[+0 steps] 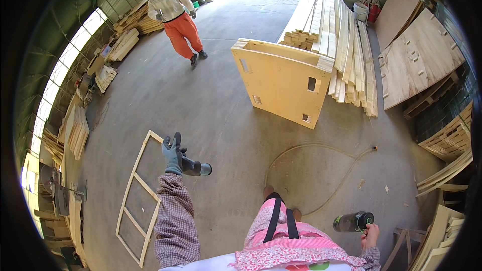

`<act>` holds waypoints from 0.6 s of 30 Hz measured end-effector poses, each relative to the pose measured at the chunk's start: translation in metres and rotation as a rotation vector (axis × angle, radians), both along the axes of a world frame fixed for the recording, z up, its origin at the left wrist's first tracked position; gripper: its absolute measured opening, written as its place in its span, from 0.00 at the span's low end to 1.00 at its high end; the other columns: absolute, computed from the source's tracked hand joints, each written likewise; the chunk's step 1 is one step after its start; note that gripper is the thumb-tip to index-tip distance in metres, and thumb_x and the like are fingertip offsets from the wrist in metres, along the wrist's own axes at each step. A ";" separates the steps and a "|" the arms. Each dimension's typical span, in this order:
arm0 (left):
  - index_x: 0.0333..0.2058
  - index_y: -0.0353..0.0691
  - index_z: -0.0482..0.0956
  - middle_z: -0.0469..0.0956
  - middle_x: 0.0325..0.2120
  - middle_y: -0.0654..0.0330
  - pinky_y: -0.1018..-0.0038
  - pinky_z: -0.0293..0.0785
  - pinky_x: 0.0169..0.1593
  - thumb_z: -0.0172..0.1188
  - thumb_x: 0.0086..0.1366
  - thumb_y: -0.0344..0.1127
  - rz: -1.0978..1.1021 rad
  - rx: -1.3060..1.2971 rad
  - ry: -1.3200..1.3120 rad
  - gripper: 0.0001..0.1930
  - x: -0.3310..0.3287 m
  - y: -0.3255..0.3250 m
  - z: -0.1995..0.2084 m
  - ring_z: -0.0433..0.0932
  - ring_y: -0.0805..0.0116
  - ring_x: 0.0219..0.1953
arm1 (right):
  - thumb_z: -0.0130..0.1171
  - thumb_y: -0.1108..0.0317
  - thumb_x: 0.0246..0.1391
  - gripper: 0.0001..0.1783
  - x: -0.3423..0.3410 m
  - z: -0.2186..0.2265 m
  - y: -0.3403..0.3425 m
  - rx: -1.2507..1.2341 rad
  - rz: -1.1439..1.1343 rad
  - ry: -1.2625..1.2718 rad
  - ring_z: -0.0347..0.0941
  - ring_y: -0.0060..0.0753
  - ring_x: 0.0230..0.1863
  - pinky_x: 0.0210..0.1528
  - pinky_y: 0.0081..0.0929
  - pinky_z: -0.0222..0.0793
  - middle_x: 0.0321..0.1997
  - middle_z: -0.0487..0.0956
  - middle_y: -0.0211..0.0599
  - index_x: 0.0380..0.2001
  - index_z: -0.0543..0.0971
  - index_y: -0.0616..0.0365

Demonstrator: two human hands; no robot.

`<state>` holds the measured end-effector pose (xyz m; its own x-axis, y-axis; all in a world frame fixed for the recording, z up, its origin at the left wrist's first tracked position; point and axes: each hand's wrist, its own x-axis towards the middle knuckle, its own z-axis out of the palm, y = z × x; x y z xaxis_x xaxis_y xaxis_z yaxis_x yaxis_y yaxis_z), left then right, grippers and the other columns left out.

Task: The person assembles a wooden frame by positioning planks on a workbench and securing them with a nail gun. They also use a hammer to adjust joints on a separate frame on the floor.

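Note:
My left hand [173, 156], in a grey-blue work glove with dark fingers, is held out over the floor at left of centre. Gripped in it is a second, matching glove [197, 167], its cuff pointing right. My right hand [370, 235] is bare, low at the right. Its fingers are closed on the green cord of a dark water bottle [351, 222] with a black lid, which hangs tilted beside my pink apron. Beyond my left forearm, a ladder-like wooden frame [134, 174] lies flat on the floor, partly hidden by my sleeve.
Ahead stands a large wooden box panel [281, 83] with cut-outs, before stacked planks [346, 45]. A hose [301, 145] loops across the floor near my feet. A person [178, 20] in orange trousers stands far left. Plywood sheets [422, 60] lean at right; timber piles [75, 130] line the left.

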<state>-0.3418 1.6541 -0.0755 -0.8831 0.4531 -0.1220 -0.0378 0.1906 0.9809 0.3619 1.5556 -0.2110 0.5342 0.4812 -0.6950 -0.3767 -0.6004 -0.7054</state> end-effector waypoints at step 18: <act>0.55 0.25 0.51 0.75 0.24 0.53 0.66 0.69 0.28 0.69 0.42 0.52 0.205 -0.365 0.164 0.51 -0.203 0.357 0.079 0.73 0.65 0.24 | 0.51 0.67 0.50 0.05 -0.101 0.032 0.247 0.118 0.077 0.355 0.59 0.23 0.16 0.18 0.21 0.56 0.22 0.66 0.32 0.30 0.70 0.54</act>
